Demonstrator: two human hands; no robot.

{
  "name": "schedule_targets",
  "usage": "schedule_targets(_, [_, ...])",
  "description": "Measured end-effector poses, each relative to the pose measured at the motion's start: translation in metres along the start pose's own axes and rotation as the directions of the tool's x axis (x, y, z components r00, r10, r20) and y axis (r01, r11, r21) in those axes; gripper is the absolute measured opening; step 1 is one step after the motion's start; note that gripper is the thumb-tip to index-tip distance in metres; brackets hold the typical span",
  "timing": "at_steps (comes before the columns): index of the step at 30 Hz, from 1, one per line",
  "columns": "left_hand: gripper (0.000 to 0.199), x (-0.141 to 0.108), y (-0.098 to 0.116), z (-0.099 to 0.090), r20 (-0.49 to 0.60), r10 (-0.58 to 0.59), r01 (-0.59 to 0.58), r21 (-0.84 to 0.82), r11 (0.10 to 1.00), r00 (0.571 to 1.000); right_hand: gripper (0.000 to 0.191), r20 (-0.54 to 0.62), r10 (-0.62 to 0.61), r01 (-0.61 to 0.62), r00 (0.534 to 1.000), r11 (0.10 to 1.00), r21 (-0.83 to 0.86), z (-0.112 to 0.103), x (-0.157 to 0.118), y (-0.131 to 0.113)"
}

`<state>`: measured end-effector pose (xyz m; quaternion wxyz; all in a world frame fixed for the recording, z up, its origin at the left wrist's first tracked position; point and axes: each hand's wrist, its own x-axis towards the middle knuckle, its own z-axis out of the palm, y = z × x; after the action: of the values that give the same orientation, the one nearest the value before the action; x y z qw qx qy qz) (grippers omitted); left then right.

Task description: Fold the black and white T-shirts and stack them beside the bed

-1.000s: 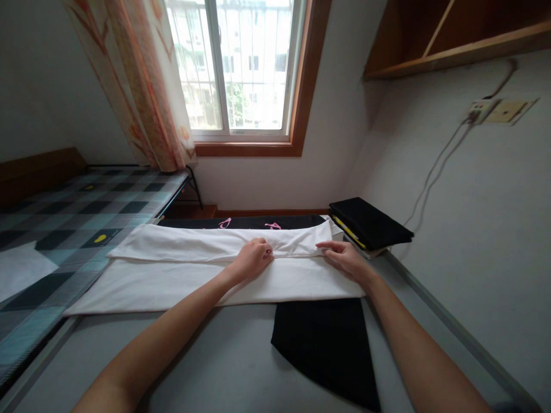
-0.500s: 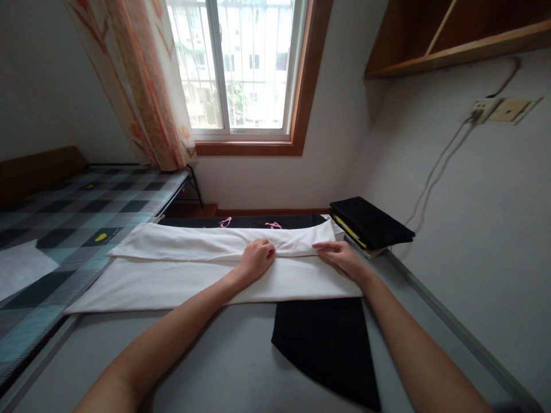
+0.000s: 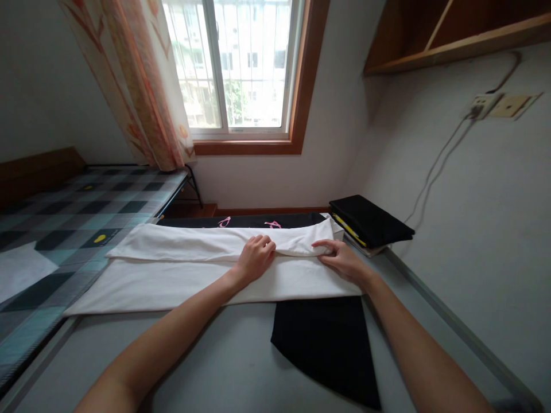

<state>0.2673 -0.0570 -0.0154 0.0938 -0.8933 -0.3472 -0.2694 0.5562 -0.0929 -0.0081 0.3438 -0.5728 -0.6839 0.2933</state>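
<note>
White cloth [image 3: 172, 284] lies across the table, its far part folded over into a band toward me. Beyond the band shows a black strip of fabric [image 3: 193, 222] with pink marks. A black sleeve-like piece [image 3: 322, 344] sticks out from under the near edge of the white cloth. My left hand [image 3: 257, 255] is closed on the band's near edge at the middle, fingers curled. Near the band's right end my right hand [image 3: 338, 257] pinches the cloth between thumb and forefinger.
A black case [image 3: 374, 221] with a yellow item sits on papers at the table's right back. To the left is a bed [image 3: 129, 198] with a checked cover and a white sheet of paper [image 3: 26, 267]. A shelf [image 3: 456, 46] and a socket with a cable are on the right wall.
My right hand's thumb and forefinger have shifted around the cloth edge, and the cloth bunches a little there. My left hand's fingers have rolled slightly forward over the band.
</note>
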Motion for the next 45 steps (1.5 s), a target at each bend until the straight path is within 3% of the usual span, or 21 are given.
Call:
schedule_targets(2, [0.009, 0.001, -0.001, 0.000, -0.005, -0.037, 0.037, -0.068, 0.997, 0.999, 0.030, -0.122, -0.111, 0.094, 0.986, 0.986, -0.137, -0.002, 0.003, 0.001])
schedule_targets(6, [0.015, 0.005, -0.003, 0.000, -0.045, -0.088, 0.077, -0.198, 0.977, 0.995, 0.021, -0.360, -0.282, 0.207, 0.889, 0.950, -0.234, -0.002, 0.009, 0.006])
schedule_targets(10, [0.017, 0.006, -0.005, 0.000, -0.049, -0.044, 0.030, -0.251, 0.968, 0.998, 0.021, -0.516, -0.282, 0.207, 0.809, 0.958, -0.200, 0.003, 0.011, 0.008])
schedule_targets(13, [0.014, 0.003, -0.004, -0.002, 0.005, 0.000, 0.001, -0.256, 0.967, 1.000, 0.021, -0.560, -0.222, 0.151, 0.798, 0.974, -0.170, 0.006, 0.010, 0.006])
schedule_targets(21, [0.014, 0.004, 0.001, -0.006, 0.104, -0.041, 0.059, -0.177, 0.982, 0.994, 0.040, -0.430, 0.064, -0.029, 0.901, 0.996, 0.089, 0.006, 0.009, -0.002])
schedule_targets(27, [0.011, 0.005, -0.002, -0.010, 0.174, -0.093, 0.109, -0.082, 0.991, 0.980, 0.038, -0.379, 0.238, -0.047, 0.895, 0.892, 0.450, 0.010, 0.012, -0.009])
schedule_targets(32, [0.013, 0.008, -0.004, -0.014, 0.228, -0.130, 0.137, -0.015, 0.990, 0.965, 0.036, -0.340, 0.293, -0.035, 0.894, 0.800, 0.599, 0.008, 0.012, -0.013])
schedule_targets(34, [0.014, 0.009, -0.003, -0.016, 0.221, -0.116, 0.117, 0.008, 0.993, 0.968, 0.038, -0.339, 0.278, -0.038, 0.899, 0.819, 0.572, 0.006, 0.011, -0.010])
schedule_targets(40, [0.009, 0.006, -0.001, -0.016, 0.265, 0.007, -0.014, 0.025, 1.000, 0.964, 0.046, -0.208, 0.275, -0.214, 0.939, 0.938, 0.274, -0.003, 0.008, 0.008])
schedule_targets(45, [0.008, 0.005, 0.000, -0.015, 0.299, -0.005, -0.005, 0.031, 1.000, 0.954, 0.043, -0.184, 0.267, -0.219, 0.946, 0.944, 0.246, -0.002, 0.007, 0.007])
